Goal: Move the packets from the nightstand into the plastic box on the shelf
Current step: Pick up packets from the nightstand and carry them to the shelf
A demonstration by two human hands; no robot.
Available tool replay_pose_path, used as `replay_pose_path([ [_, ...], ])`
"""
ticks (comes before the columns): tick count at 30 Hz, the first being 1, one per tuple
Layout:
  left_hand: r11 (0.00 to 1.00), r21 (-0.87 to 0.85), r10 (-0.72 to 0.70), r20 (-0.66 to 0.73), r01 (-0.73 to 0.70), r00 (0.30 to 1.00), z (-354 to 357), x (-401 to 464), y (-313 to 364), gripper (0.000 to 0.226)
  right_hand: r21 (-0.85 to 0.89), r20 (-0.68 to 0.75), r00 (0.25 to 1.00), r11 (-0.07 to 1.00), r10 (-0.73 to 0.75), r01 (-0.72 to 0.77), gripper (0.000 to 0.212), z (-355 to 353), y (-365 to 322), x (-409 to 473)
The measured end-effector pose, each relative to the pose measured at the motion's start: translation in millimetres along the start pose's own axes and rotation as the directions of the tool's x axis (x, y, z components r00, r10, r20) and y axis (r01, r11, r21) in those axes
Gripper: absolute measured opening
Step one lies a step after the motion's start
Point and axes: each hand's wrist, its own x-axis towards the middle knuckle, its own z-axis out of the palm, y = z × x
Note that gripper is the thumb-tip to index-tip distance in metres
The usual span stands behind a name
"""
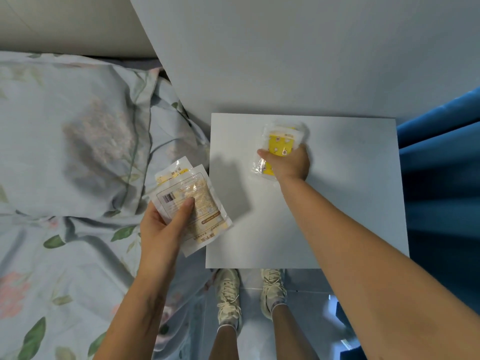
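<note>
My left hand holds two clear packets with yellow print, thumb across their backs, just left of the white nightstand. My right hand reaches over the nightstand top and grips a yellow packet, which looks blurred. The plastic box and the shelf are out of view.
A bed with floral bedding and a pillow lies to the left. A blue curtain hangs on the right of the nightstand. A pale wall stands behind it. My feet in light sneakers stand on the floor below.
</note>
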Motion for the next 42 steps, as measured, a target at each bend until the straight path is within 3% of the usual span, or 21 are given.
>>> replay_pose_path([
  [3,1.000,0.027,0.015,0.008,-0.015,1.000,-1,-5,12,0.024,0.256,0.051,0.996,0.963,0.075,-0.086,0.036,-22,13,-23],
  [10,1.000,0.011,0.000,0.009,0.000,1.000,0,-25,76,0.015,0.448,0.273,0.942,0.840,0.198,-0.306,0.034,-112,11,-108],
  [15,0.998,-0.055,0.007,0.040,-0.005,0.999,-1,-79,159,0.016,0.536,0.372,0.923,0.789,0.098,-0.300,0.032,-173,-36,-189],
  [19,0.993,-0.114,0.024,0.048,-0.018,0.999,-5,-133,214,0.015,0.593,0.522,0.853,0.715,0.009,-0.371,0.033,-208,-80,-257],
  [25,0.973,-0.210,0.087,-0.035,-0.092,0.996,-16,-208,283,0.015,0.601,0.623,0.728,0.771,-0.286,-0.211,0.040,-258,-129,-337],
  [33,0.940,-0.259,0.160,-0.238,-0.221,0.958,-21,-286,322,0.009,0.556,0.670,0.656,0.821,-0.347,-0.134,0.042,-296,-142,-364],
  [37,0.925,-0.245,0.192,-0.359,-0.291,0.913,-7,-328,317,0.012,0.515,0.780,0.531,0.822,-0.331,-0.244,0.021,-322,-141,-368],
  [40,0.900,-0.299,0.166,-0.435,-0.316,0.885,7,-363,306,0.017,0.470,0.841,0.414,0.850,-0.349,-0.238,0.032,-345,-139,-372],
  [42,0.877,-0.338,0.154,-0.474,-0.341,0.867,15,-387,300,0.029,0.431,0.868,0.338,0.891,-0.365,-0.145,0.037,-358,-139,-379],
])
